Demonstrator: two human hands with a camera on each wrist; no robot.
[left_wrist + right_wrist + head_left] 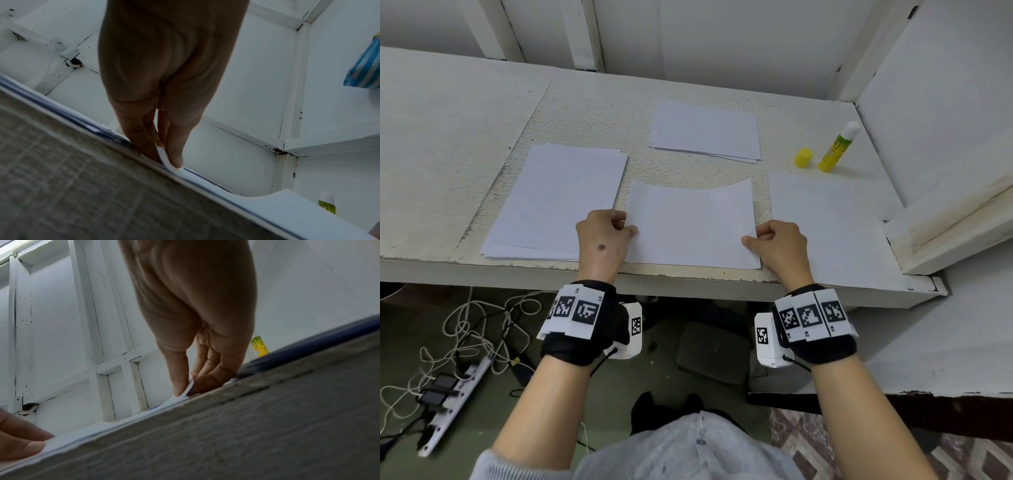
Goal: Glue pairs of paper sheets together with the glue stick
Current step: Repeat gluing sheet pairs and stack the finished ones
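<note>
A white paper sheet (690, 222) lies at the table's front centre, its far edge curled up. My left hand (604, 236) pinches its left edge between thumb and fingers, and my right hand (779, 241) pinches its right edge. The left wrist view shows the sheet (166, 160) bent up between my thumb and fingers; the right wrist view shows the same pinch on the sheet (188, 390). An uncapped yellow-green glue stick (837, 147) stands at the back right, with its yellow cap (803, 158) beside it.
A paper stack (554, 202) lies at the left, another stack (705, 132) at the back centre, and a single sheet (828, 226) at the right. The table (465, 113) ends in a front edge near my wrists. A white wall and ledge (945, 222) bound the right side.
</note>
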